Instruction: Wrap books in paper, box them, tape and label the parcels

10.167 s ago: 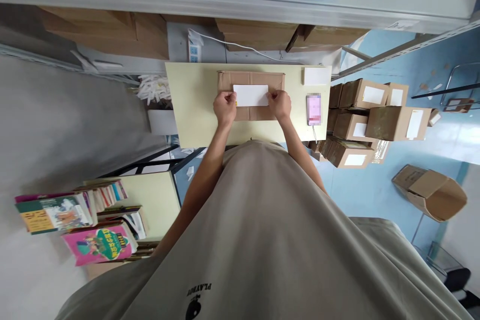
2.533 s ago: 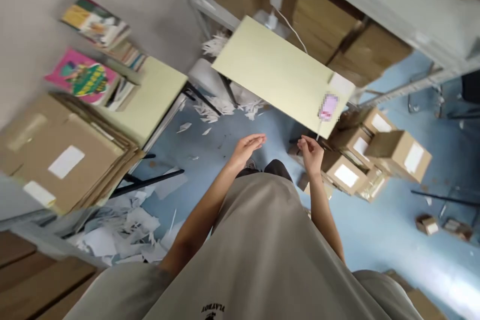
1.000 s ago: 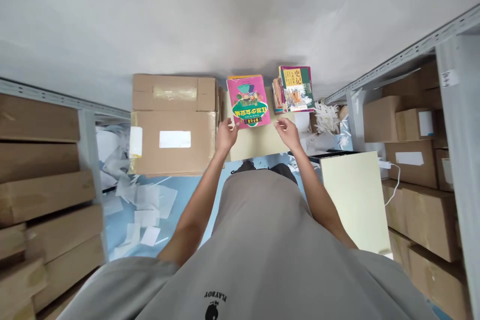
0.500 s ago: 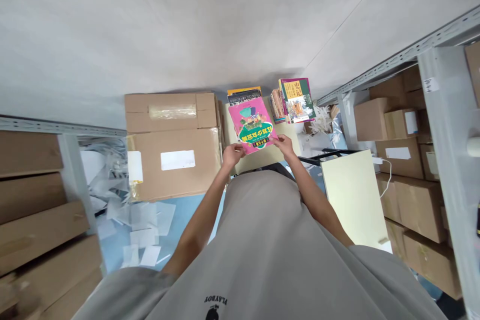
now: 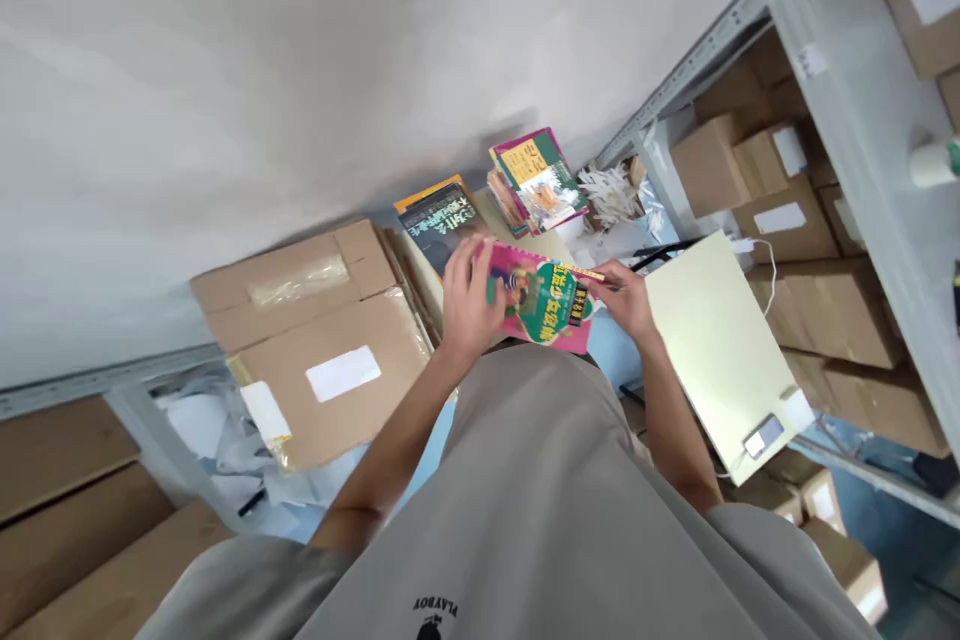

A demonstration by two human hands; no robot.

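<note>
A pink book [image 5: 541, 300] with a green oval and yellow lettering on its cover is held in front of my waist, turned sideways and tilted. My left hand [image 5: 471, 300] grips its left edge, with the fingers over the top and the thumb on the cover. At the other end, my right hand [image 5: 624, 298] pinches the corner near the spine. Just beyond lies a dark book [image 5: 442, 228] with pale lettering, on top of an orange one. To its right stands a stack of books [image 5: 540, 182], topped by a green and purple cover with a yellow panel.
Large cardboard boxes [image 5: 330, 375] stand on the left. A pale board [image 5: 720, 350] with a phone [image 5: 763, 436] on it is at my right. Shelving with boxes [image 5: 832, 295] lines the right side. Shredded paper [image 5: 611, 195] sits past the book stack, and a pale wall [image 5: 337, 70] rises ahead.
My view has turned to the right. The pink book has rotated and moved right and closer to my body. My left hand has shifted from its lower corner to its far-left edge.
</note>
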